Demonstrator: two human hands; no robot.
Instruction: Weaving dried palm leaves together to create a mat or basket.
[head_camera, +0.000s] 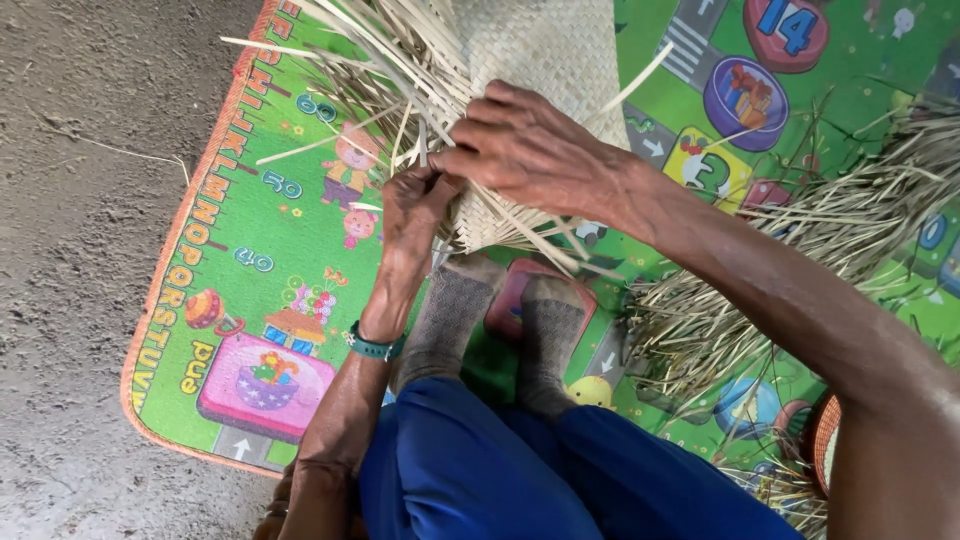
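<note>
Both hands work the loose edge of a woven mat (540, 50).
Left hand (415, 205) pinches thin, springy strips (400, 60) at 11 o'clock; right hand (530, 150), fingers curled, presses the light, pliable weave.

Two hands (470, 190), one woven mat (540, 60), one play mat (270, 270) (green), two socks (450, 320).

packages: none anywhere around the hands
labels: none either, nothing stuck on or tagged
screens: none
signs: no real ones; closest thing is the play mat (270, 260) under the hands, bright green with an orange border out to the left of the grip
mat pictures: cartoon panels, a pink rectangle below-left of the grip, round purple and red badges up and to the right of it
</note>
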